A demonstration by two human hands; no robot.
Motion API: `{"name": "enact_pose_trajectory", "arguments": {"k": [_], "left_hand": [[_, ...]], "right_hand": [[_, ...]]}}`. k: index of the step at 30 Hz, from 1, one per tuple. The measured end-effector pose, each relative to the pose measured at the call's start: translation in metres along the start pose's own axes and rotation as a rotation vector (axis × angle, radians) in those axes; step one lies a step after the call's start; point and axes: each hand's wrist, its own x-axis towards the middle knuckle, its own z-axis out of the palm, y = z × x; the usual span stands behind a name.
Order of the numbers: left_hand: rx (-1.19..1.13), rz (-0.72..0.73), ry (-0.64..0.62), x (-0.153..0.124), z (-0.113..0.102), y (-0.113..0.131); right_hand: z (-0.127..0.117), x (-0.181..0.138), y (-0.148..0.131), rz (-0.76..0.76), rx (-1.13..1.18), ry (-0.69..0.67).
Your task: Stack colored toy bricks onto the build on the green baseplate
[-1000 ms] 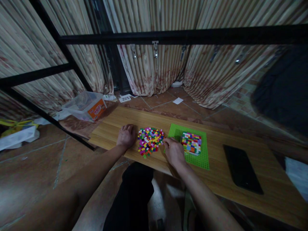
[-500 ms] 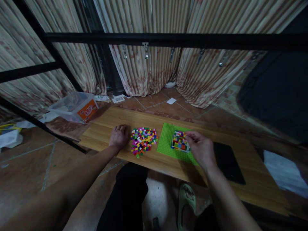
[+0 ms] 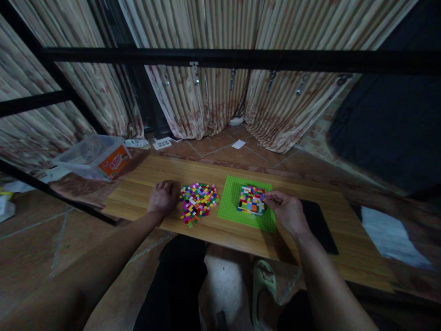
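My left hand (image 3: 163,197) rests on the wooden table, its fingers curled in, just left of a loose pile of small coloured bricks (image 3: 198,202). Nothing shows in its grasp. On a bright green baseplate (image 3: 227,207) stands a low rectangular block built of many-coloured bricks (image 3: 251,200), with white along its front edge. My right hand (image 3: 287,211) is at the block's right side, thumb and fingers pinched together by its edge. Whatever lies between those fingertips is too small to make out.
A dark flat tablet-like slab (image 3: 319,227) lies right of the baseplate, partly behind my right arm. Beyond the wooden table's (image 3: 138,184) left end sits a clear plastic bin (image 3: 87,158) with an orange label. A black metal bar (image 3: 213,59) crosses ahead, before striped curtains.
The view has shifted slightly to the right. My right hand has moved off the block's top to its right edge, uncovering more of the bricks. My left hand stays beside the pile.
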Motion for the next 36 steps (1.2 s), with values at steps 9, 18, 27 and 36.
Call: {"name": "enact_pose_trajectory", "arguments": {"k": [9,18,27,36], "left_hand": [[-0.010,0.016,0.004,0.000,0.000,-0.001],[-0.003,0.004,0.016,-0.001,0.001,0.000],[0.000,0.004,0.013,-0.001,0.000,0.000],[-0.014,0.009,0.015,0.000,0.002,-0.001]], "right_hand": [[0.006,0.002,0.005,-0.060,-0.068,-0.044],[0.009,0.003,0.007,-0.061,-0.020,-0.005],[0.011,0.006,0.010,0.006,0.123,0.060],[0.018,0.012,0.016,0.118,0.307,0.142]]}}
